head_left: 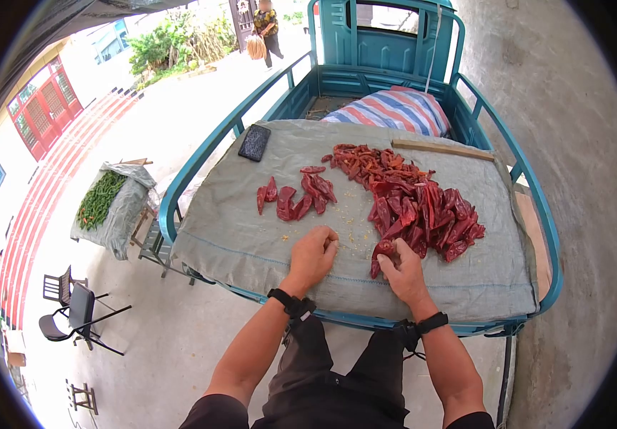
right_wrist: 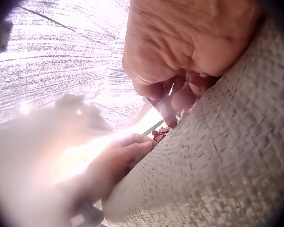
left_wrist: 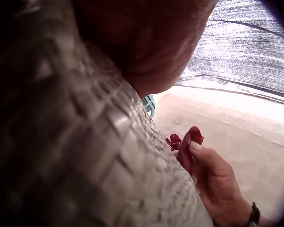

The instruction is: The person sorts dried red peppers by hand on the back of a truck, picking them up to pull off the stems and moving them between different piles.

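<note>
Sorting seems in hand: the right hand point(head_left: 404, 277) has its fingers clamped on a red pepper point(head_left: 378, 259), the pile point(head_left: 423, 214) at its one o'clock. The left hand point(head_left: 311, 256) curls loosely, apparently empty; next probably calls for a gentle release.

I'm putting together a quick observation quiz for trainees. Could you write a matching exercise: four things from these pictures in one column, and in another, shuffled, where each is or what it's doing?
Column one
1. Right hand
2. Wooden strip
3. Striped cloth
4. Green peppers

Column two
A. In the bed of the teal cart, beyond the grey sheet
B. Pinching a red pepper
C. Left of the cart in the head view
D. Lying along the far right edge of the grey sheet

Pairs: 1-B, 2-D, 3-A, 4-C
</note>
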A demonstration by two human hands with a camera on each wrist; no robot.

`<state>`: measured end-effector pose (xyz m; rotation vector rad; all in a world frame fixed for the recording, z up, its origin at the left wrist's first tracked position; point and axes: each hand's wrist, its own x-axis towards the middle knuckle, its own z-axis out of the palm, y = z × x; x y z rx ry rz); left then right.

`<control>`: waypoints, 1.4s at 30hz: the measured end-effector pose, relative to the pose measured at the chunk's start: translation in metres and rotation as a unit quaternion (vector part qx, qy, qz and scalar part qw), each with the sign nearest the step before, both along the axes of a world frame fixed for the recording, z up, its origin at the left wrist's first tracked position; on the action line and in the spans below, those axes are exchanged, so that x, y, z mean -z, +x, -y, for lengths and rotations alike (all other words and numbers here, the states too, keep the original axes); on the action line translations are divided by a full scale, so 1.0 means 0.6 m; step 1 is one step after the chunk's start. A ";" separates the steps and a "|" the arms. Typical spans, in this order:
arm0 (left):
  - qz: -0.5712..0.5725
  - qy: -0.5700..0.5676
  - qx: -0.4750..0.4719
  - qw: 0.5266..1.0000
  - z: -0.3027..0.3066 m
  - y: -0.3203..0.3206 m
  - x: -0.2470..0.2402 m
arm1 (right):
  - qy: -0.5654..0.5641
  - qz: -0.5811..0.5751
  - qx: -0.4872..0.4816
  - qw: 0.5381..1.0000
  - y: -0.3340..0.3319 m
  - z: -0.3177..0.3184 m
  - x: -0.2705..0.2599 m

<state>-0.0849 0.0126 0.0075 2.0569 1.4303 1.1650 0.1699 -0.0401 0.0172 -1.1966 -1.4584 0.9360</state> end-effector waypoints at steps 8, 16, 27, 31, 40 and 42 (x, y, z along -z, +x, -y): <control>0.016 -0.014 -0.009 1.000 0.002 -0.001 0.000 | 0.040 0.039 0.004 0.998 0.002 -0.003 0.009; 0.069 -0.027 0.023 0.997 -0.019 -0.011 0.029 | 0.031 0.012 0.021 0.999 0.012 0.012 -0.043; 0.046 -0.051 0.003 0.998 -0.002 -0.002 -0.006 | 0.108 0.181 0.334 0.919 0.244 -0.046 -0.167; 0.056 -0.027 0.004 0.998 -0.006 -0.003 0.000 | 0.088 0.244 0.347 0.902 0.272 -0.089 -0.185; 0.046 -0.009 -0.009 0.999 -0.001 -0.004 0.003 | 0.086 0.276 0.298 0.910 0.222 -0.151 -0.152; 0.057 -0.024 -0.010 0.998 0.002 -0.004 -0.004 | 0.091 0.293 0.298 0.904 0.206 -0.137 -0.161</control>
